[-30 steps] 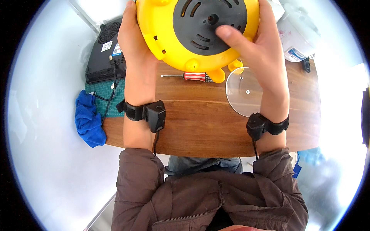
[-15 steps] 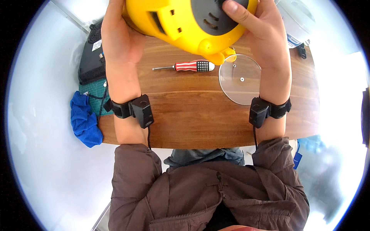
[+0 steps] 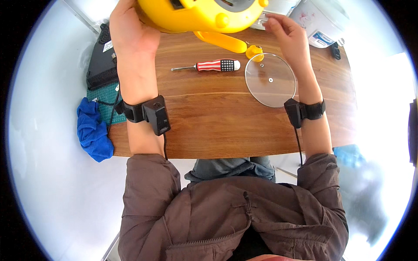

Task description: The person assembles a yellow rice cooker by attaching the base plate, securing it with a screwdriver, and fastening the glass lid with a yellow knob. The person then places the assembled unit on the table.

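Observation:
A yellow rounded appliance body (image 3: 196, 17), with a dark plate and stubby feet on the side facing me, is held up at the top edge and partly out of view. My left hand (image 3: 135, 37) grips its left side, fingers hidden behind it. To its right, my right hand (image 3: 287, 37) is apart from the body, thumb and fingertips drawn together; anything between them is too small to make out. Below lie a yellow handle (image 3: 222, 42), a small yellow knob (image 3: 254, 53) and a round glass lid (image 3: 270, 82). A screwdriver (image 3: 215, 65) with a red-and-white striped, black-checked handle rests left of the lid.
At the left are a black device (image 3: 103, 65), a green cutting mat (image 3: 100, 92) and a blue cloth (image 3: 92, 132) hanging at the wooden table's (image 3: 209, 135) edge. A white container (image 3: 322, 21) stands back right, beside a small black object (image 3: 335, 51).
My right hand has left the yellow body and drawn its fingertips together. The body has moved up and slightly left in my left hand, uncovering the handle and knob.

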Demonstrator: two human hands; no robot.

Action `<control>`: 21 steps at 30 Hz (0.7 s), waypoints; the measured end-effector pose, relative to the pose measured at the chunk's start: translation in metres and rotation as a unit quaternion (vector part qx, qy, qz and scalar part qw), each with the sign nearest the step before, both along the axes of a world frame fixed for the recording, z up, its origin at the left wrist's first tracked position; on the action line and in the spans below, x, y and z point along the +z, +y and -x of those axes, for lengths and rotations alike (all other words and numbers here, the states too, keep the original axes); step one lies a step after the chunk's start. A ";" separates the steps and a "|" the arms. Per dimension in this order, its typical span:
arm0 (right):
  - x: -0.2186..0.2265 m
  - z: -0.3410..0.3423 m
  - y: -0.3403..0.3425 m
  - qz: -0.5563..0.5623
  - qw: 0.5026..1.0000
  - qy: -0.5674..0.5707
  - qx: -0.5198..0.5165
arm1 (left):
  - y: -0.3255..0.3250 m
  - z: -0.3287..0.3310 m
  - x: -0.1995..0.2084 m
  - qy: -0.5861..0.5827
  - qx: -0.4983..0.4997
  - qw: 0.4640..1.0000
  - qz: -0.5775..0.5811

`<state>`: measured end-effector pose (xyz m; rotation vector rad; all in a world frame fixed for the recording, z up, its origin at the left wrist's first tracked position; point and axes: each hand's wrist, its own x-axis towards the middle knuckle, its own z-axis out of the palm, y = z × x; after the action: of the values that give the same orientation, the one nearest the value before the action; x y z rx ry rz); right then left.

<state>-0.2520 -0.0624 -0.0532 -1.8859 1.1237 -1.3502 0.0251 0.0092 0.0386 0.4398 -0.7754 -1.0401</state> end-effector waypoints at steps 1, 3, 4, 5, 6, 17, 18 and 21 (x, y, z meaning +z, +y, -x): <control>-0.008 0.014 -0.006 0.005 0.997 0.078 -0.014 | -0.005 -0.003 0.000 0.014 0.005 1.000 0.002; -0.013 0.023 -0.011 0.025 0.978 0.205 -0.012 | -0.020 -0.020 -0.005 0.050 -0.016 0.999 0.000; -0.017 0.027 -0.014 0.033 0.963 0.268 -0.010 | -0.024 -0.033 -0.013 0.037 0.014 0.999 -0.018; -0.020 0.025 -0.019 0.027 0.957 0.288 0.010 | -0.024 -0.043 -0.018 0.023 0.046 0.998 -0.035; -0.021 0.022 -0.024 0.025 0.950 0.311 0.026 | -0.026 -0.051 -0.023 0.010 0.078 0.996 -0.052; -0.039 0.006 -0.067 0.085 0.888 0.430 0.141 | 0.014 -0.082 -0.091 0.104 0.099 0.980 -0.136; -0.039 0.005 -0.068 0.096 0.884 0.430 0.153 | 0.018 -0.083 -0.096 0.126 0.091 0.978 -0.142; -0.036 0.003 -0.067 0.040 0.878 0.445 0.170 | 0.027 -0.077 -0.104 0.133 0.120 0.969 -0.171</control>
<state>-0.2550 -0.1295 -0.0890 -2.7061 1.0309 -0.2889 0.1025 0.0358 -0.0650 0.6578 -0.2925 -0.9802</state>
